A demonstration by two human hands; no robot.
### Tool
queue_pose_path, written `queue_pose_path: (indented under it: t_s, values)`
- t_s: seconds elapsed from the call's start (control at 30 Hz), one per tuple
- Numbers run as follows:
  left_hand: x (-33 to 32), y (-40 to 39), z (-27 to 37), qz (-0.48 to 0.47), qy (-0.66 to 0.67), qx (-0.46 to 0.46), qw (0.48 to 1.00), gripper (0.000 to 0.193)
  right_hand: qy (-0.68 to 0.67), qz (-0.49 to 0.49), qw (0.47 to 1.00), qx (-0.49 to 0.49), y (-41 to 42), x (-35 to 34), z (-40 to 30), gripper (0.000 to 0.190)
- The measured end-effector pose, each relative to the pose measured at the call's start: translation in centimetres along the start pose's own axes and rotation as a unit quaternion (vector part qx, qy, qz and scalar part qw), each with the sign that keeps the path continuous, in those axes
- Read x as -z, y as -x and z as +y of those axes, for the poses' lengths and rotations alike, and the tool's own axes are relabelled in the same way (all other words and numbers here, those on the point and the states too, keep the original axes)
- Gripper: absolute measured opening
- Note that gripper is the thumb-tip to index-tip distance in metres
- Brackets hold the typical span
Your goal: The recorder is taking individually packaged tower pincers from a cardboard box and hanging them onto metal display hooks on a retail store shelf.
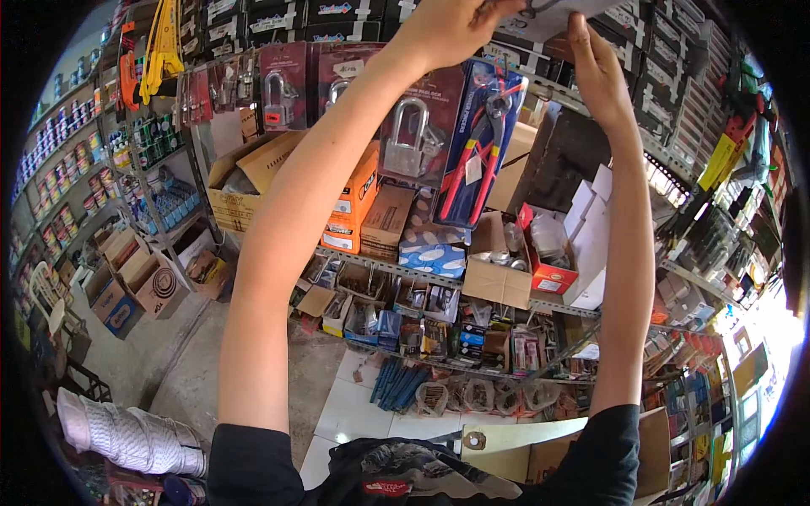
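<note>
Both my arms reach up to the top of the view. My right hand (pixel 598 76) grips a pale flat package (pixel 538 24), its thumb pressed on the near face. My left hand (pixel 449 30) is at the package's left side, fingers bent at its edge; the picture's upper rim cuts off part of the hand and package. Just below hangs a carded pair of pliers with red handles (pixel 482 152), labelled as tower pincers. Left of it hang blister-packed padlocks (pixel 408 139), partly behind my left forearm.
Black boxes (pixel 342 11) line the upper shelf. Below stand an open carton (pixel 500 278), a red box (pixel 550 265) and orange boxes (pixel 347 218) on a perforated metal shelf (pixel 392 269). Yellow and orange saw frames (pixel 161 57) hang at left. A white rope roll (pixel 136 436) stands lower left.
</note>
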State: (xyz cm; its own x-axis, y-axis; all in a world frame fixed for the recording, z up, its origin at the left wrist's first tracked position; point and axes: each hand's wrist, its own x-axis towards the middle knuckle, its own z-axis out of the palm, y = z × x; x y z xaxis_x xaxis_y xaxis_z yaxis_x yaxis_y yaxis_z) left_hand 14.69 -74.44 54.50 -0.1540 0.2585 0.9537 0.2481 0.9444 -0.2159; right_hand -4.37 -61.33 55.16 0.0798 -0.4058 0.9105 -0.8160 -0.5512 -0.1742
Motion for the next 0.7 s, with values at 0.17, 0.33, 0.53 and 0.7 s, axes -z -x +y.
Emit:
queue_pose_path:
  t_s: [0.17, 0.33, 0.53, 0.7]
  values:
    - [0.4, 0.1, -0.7, -0.054, -0.034, 0.026, 0.998, 0.031, 0.042, 0.081, 0.993, 0.075, -0.4, -3.0, -0.7, 0.046]
    - [0.3, -0.3, -1.3, -0.056, -0.018, 0.008, 0.998, 0.032, 0.171, 0.078, 0.981, -0.043, -0.6, -2.3, -0.8, 0.046]
    - [0.1, -0.3, -1.5, -0.077, -0.009, 0.026, 0.997, 0.029, 0.172, 0.061, 0.983, -0.029, -0.8, -1.3, 2.0, 0.043]
    - [-0.5, 1.3, -2.6, -0.05, -0.057, -0.01, 0.997, 0.023, 0.155, 0.064, 0.985, 0.048, 0.3, -2.8, 1.1, 0.043]
